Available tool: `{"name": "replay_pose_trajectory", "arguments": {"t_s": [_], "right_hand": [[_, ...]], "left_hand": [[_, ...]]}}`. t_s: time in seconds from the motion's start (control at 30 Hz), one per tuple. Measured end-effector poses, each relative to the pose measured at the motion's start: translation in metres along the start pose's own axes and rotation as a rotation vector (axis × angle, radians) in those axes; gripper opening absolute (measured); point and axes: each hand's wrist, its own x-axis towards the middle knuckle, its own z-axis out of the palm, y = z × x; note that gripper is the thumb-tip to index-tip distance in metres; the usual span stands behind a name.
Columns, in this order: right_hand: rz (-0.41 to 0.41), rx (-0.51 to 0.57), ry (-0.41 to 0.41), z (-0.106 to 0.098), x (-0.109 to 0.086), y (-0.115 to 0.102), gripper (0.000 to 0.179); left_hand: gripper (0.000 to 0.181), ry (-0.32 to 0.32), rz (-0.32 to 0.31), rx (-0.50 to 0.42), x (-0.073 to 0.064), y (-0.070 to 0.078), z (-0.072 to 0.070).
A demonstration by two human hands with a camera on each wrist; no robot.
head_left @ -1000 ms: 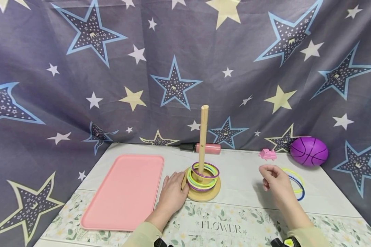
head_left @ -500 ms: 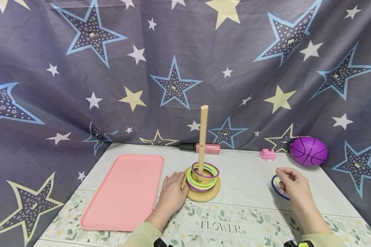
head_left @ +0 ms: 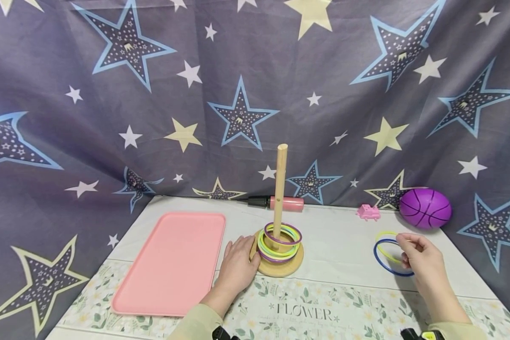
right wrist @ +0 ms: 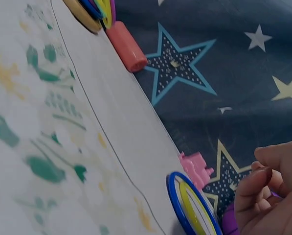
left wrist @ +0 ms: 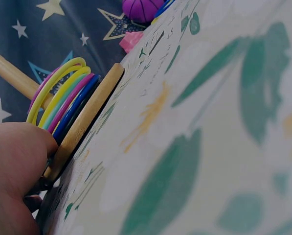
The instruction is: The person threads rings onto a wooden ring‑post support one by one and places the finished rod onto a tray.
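My left hand [head_left: 238,264] lies on the table with straight fingers beside a wooden ring-toss stand, its thumb touching the left edge of the round base [head_left: 280,270]. Purple, yellow, green and blue rings [left wrist: 70,100] are stacked around the upright peg [head_left: 280,184]. To the right, a blue ring [head_left: 394,272] and a yellow ring [head_left: 386,233] overlap on the table. My right hand [head_left: 427,262] hovers at their right side, fingers loosely curled and nothing between them. In the right wrist view the hand [right wrist: 273,191] appears apart from the rings.
A pink tray [head_left: 170,264] lies left of my left hand. Behind the stand is a pink and black pump [head_left: 290,204]. A small pink toy [head_left: 369,212] and a purple ball [head_left: 425,208] sit at the back right, against the star-patterned curtain [head_left: 340,123].
My right hand has moved right over the blue and yellow rings, passing from their left side to their right. My left hand, the stand and the rings stay put.
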Motion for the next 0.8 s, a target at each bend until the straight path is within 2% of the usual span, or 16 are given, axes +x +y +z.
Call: {"name": "replay_pose_trajectory", "arguments": {"t_s": [0.13,0.37,0.8], "right_hand": [[0.002,-0.016,0.020,-0.009,0.002,0.003,0.006],[-0.023,-0.214,0.075,-0.018,0.008,0.006,0.032],[-0.055,-0.368,0.116,-0.033,0.013,0.017,0.044]], "left_hand": [[0.055,-0.001,-0.002,0.002,0.000,0.000,0.000],[0.056,-0.013,-0.012,0.004,0.001,0.000,0.000],[0.056,-0.007,-0.004,0.010,0.001,0.000,0.000]]}}
